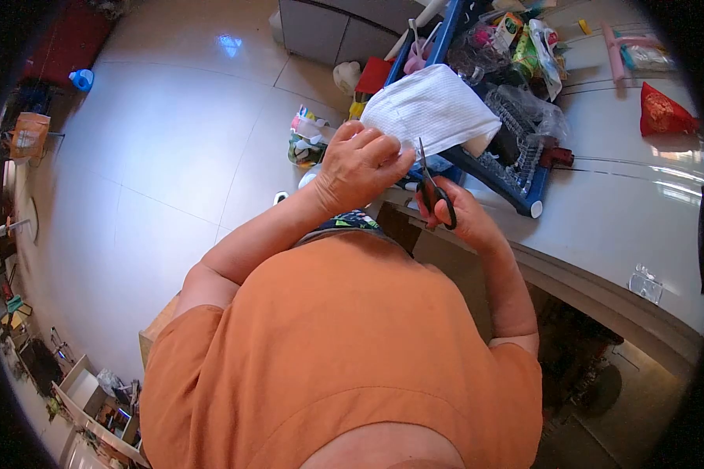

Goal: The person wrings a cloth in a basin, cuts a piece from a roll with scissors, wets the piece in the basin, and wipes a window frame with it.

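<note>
My left hand is closed at the near edge of a white textured sheet, which looks like a cloth or paper towel. Beyond the fingers the sheet spreads out over the edge of a blue-framed rack. Black-handled scissors sit in my right hand, with fingers through the loops. Their blades point up toward the sheet's near edge, close to my left fingertips.
The blue rack holds plastic packets and bottles on the white counter. Farther right are a red bag and a pink-framed item. A clear plastic piece lies near the counter's front edge. A blue container stands on the floor.
</note>
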Action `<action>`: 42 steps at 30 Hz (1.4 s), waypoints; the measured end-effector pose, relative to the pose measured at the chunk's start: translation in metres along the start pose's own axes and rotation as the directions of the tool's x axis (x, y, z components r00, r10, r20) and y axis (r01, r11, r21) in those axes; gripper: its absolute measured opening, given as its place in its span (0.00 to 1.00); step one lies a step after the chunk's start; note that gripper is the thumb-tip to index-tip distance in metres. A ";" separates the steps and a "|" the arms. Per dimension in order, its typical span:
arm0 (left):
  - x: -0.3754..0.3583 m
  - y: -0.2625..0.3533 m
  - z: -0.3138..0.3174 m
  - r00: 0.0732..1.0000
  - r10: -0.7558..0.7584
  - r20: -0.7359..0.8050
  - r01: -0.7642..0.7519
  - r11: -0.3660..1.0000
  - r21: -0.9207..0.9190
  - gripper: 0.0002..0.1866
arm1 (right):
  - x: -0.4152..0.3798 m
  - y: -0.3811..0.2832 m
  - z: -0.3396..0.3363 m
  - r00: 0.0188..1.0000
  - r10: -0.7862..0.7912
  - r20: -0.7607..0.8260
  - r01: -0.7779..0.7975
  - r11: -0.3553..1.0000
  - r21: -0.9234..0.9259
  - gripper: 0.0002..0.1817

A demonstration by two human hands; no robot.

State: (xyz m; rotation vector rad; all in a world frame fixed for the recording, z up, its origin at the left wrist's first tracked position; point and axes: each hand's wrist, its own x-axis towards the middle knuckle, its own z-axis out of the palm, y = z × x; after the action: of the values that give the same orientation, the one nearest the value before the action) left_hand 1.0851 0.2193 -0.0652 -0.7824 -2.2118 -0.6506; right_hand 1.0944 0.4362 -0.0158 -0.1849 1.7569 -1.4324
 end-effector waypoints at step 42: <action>-0.007 0.005 -0.011 1.000 -0.013 -0.022 0.009 0.988 -0.152 0.14 | 0.019 -0.004 -0.012 0.990 0.133 0.056 -0.134 0.991 0.024 0.26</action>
State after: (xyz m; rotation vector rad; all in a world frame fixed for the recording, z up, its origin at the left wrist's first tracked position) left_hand 1.0978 0.2137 -0.0627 -0.8348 -2.1656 -0.8371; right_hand 1.0729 0.4325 -0.0224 -0.0889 1.6725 -1.3426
